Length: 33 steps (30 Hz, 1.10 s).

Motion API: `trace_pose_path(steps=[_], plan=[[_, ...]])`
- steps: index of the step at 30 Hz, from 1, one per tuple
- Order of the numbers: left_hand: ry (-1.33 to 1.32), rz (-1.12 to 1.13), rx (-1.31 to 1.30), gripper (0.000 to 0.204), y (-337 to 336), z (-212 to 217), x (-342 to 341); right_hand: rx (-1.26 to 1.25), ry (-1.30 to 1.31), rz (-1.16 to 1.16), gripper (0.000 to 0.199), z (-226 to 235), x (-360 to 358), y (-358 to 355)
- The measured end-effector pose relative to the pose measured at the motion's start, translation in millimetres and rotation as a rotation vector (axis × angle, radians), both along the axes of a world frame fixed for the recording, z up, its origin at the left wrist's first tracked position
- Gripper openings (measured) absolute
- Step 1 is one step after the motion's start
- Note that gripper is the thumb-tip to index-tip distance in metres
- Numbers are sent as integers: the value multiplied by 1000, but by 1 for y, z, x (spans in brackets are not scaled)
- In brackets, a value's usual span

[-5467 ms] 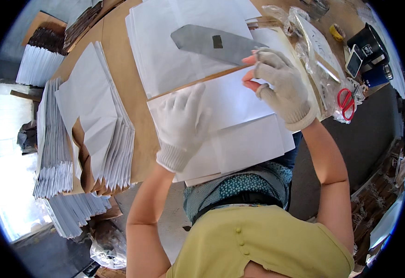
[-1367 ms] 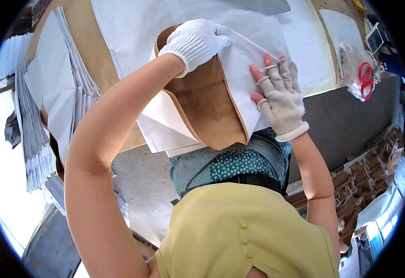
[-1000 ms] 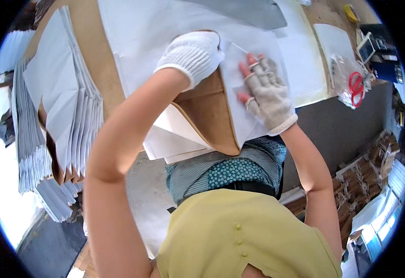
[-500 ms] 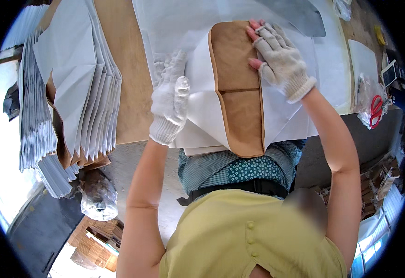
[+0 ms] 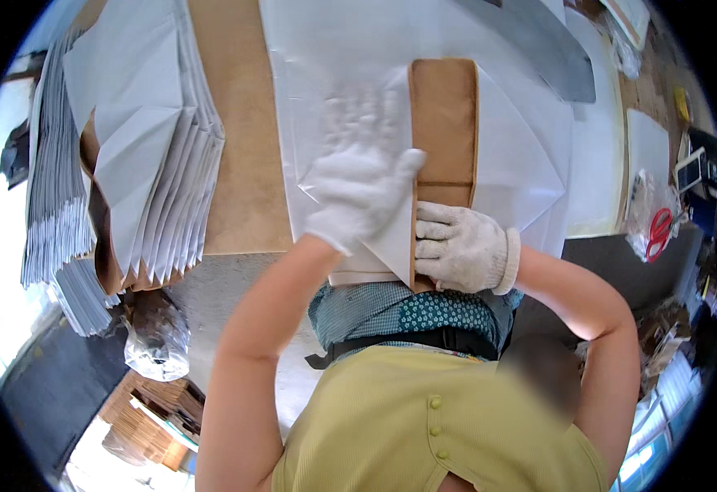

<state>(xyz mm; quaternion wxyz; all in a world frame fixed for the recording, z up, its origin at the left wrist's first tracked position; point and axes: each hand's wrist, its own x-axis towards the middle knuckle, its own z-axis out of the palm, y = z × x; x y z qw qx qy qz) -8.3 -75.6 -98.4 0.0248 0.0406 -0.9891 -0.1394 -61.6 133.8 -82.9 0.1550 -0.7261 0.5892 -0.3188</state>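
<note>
- Left hand (image 5: 360, 172): splayed, blurred, over white flap (image 5: 393, 236); contact unclear.
- Right hand (image 5: 461, 248): fingers extended, flat across brown strip (image 5: 444, 131) beneath, likely keeping it down.

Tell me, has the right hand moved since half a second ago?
Yes. Against the near edge of the table, the right hand has come closer, from beside the far end of the brown strip to across its near end.
</note>
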Motion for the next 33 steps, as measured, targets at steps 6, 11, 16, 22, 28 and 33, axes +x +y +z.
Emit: trace_pose_path(steps=[6, 11, 16, 22, 28, 33], plan=[[99, -52, 53, 81, 16, -11, -44, -105, 170, -507, 22, 8, -33, -23], [82, -42, -233, 83, 19, -21, -28, 37, 90, -464, 13, 31, -46, -117], [135, -50, 48, 82, 25, -10, -19, 316, 374, -580, 13, 42, -8, -164], [84, -31, 265, 81, 27, -10, -13, 398, 106, -303, 12, 22, -29, -166], [72, -26, 207, 82, 21, -8, -14, 262, 349, -506, 18, 19, -8, -177], [-66, 26, 291, 83, 11, 19, -4, 153, 142, -724, 24, 15, -45, -165]])
